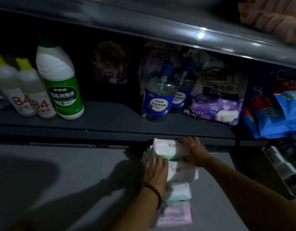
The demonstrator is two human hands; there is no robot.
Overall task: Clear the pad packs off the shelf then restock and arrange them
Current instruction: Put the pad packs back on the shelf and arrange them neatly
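Several pad packs lie in a row on the lower grey shelf (69,172). The farthest one, a white and green pack (165,149), sits partly under the upper shelf's edge. My right hand (192,150) lies flat on its right side, fingers spread. My left hand (154,169), with a red bead bracelet at the wrist, presses against the left side of a white pack (182,172) just in front. Closer to me lie a pink and green pack (179,191) and a pink pack (175,214). Whether either hand grips a pack is unclear.
On the upper shelf (102,119) stand two 84 bottles (27,97), a green disinfectant bottle (60,84), two blue pump bottles (159,97), a purple powder bag (217,95) and blue packages (277,110). A box (280,164) sits at the right.
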